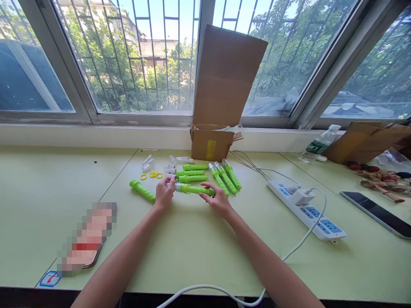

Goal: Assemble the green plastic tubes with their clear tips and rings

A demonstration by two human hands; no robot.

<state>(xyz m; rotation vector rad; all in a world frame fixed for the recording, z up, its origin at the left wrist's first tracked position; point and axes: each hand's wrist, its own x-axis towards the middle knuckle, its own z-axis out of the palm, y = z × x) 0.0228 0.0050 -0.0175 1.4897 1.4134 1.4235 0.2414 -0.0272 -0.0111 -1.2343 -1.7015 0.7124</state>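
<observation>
A green plastic tube with a clear end [192, 189] lies level between my hands, just above the table or on it. My left hand [165, 192] has its fingers closed on the clear end. Around the green end, my right hand [218, 197] is closed too. A loose green tube [142, 191] lies left of my left hand. Beyond my hands are several bare green tubes [192, 173] and three green tubes with clear ends [224, 176]. Yellow rings [156, 174], clear caps [147, 162] and small white cylinders [169, 169] lie nearby.
An upright-lidded cardboard box [212, 145] stands at the back. On the right are a white power strip [306, 209] with cables, a phone [375, 214], a bottle [321, 143] and wooden pieces [382, 190]. A blurred-out phone [90, 239] lies on the left.
</observation>
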